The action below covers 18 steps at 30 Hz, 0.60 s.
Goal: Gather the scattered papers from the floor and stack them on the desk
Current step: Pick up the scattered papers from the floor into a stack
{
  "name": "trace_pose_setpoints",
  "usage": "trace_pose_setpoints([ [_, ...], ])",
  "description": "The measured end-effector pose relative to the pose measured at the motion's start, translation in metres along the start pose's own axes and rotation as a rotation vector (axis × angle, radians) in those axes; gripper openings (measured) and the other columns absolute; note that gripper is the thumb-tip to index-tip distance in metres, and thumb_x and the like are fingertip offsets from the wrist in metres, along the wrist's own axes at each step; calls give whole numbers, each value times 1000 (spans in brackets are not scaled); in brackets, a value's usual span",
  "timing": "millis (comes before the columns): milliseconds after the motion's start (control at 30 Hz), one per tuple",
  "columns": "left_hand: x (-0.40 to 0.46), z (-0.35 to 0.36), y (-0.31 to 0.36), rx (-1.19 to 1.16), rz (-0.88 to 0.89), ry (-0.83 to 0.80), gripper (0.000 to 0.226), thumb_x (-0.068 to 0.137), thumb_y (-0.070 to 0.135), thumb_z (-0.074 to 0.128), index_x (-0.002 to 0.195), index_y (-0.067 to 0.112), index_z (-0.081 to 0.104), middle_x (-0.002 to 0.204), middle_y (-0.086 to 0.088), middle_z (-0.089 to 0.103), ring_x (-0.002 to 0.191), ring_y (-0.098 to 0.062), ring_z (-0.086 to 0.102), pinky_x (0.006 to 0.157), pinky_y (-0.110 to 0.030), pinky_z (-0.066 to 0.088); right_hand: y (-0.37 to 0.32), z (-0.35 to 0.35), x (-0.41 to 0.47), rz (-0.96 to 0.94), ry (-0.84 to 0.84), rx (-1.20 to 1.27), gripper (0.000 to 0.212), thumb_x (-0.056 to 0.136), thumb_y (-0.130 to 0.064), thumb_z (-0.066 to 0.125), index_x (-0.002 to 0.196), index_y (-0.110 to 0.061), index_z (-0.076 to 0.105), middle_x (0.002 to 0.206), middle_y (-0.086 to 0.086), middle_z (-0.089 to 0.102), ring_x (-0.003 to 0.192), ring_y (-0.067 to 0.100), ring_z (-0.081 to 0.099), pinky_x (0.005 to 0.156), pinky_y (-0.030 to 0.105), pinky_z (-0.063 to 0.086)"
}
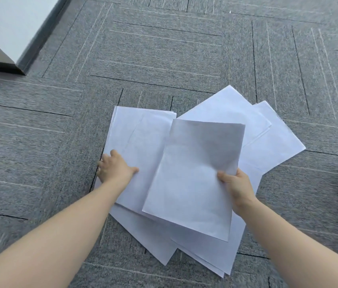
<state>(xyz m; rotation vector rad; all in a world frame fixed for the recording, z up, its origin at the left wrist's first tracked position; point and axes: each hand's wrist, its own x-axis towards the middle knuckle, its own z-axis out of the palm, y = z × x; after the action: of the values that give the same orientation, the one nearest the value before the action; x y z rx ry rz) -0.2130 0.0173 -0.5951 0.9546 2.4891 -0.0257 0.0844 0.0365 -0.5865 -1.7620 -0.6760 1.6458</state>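
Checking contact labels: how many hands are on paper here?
2: the left hand grips the left stack at its edge; the right hand pinches the raised sheet.

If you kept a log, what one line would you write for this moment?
stage: gathering | left hand: grips left stack | right hand: pinches lifted sheet | loose papers: fanned on carpet

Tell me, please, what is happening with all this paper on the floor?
A person is gathering white paper from the grey carpet. The right hand pinches one sheet raised over the pile. The left hand grips the edge of a stack of sheets. More loose sheets lie fanned out beneath and to the right.
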Motion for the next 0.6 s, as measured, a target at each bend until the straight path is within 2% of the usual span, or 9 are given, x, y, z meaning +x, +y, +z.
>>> trace_pose_setpoints([
  [100, 8, 2, -1, -17, -58, -49, 79, 65, 45, 81, 124, 8, 44, 127, -19, 56, 121, -38, 49, 94, -45, 41, 2, -5, 1, 2, 7, 11, 17, 88, -1, 61, 100, -12, 67, 98, 10, 74, 86, 30, 70, 85, 46, 56],
  [200, 10, 5, -6, -102, -11, -95, 53, 74, 42, 74, 112, 8, 60, 117, -17, 65, 110, -36, 59, 82, -37, 45, 3, -8, 3, -4, 7, 37, 17, 88, -1, 61, 99, -13, 67, 96, 9, 75, 85, 29, 70, 84, 45, 56],
  [267, 11, 6, -11, -203, 12, -62, 39, 81, 35, 68, 106, 6, 65, 111, -19, 67, 102, -36, 61, 74, -33, 44, 2, -11, 3, -8, 4, 56, 18, 88, -1, 61, 100, -13, 67, 91, 6, 77, 80, 26, 72, 80, 42, 57],
  [300, 12, 5, -14, -235, 13, -23, 36, 82, 33, 65, 103, 4, 65, 110, -20, 66, 101, -38, 61, 74, -33, 44, 2, -12, 3, -10, 2, 68, 18, 88, 0, 60, 100, -12, 67, 88, 4, 77, 76, 23, 72, 78, 40, 57],
  [367, 16, 2, -21, -245, -15, 58, 39, 83, 35, 63, 103, 1, 64, 114, -23, 61, 104, -40, 57, 82, -38, 47, 3, -16, 2, -12, -9, 86, 18, 89, 1, 60, 100, -12, 66, 82, 0, 78, 70, 18, 73, 73, 37, 58],
  [433, 17, -1, -27, -192, -52, 112, 44, 83, 36, 64, 110, 1, 61, 123, -21, 51, 114, -39, 47, 88, -44, 45, 3, -18, 0, -10, -26, 98, 18, 89, 1, 59, 99, -12, 66, 81, 0, 78, 69, 18, 73, 70, 37, 59],
  [500, 17, -2, -30, -166, -64, 126, 46, 83, 36, 66, 115, 4, 59, 126, -18, 45, 118, -38, 41, 89, -47, 44, 3, -19, 0, -10, -28, 101, 17, 88, 1, 60, 98, -12, 65, 81, 1, 78, 68, 18, 73, 69, 36, 60],
  [600, 16, -2, -31, -152, -79, 120, 47, 77, 36, 72, 110, 5, 59, 124, -18, 44, 116, -39, 41, 88, -47, 44, 3, -19, 0, -8, -23, 102, 16, 88, 0, 61, 98, -13, 65, 84, 3, 77, 69, 19, 73, 71, 36, 58],
])
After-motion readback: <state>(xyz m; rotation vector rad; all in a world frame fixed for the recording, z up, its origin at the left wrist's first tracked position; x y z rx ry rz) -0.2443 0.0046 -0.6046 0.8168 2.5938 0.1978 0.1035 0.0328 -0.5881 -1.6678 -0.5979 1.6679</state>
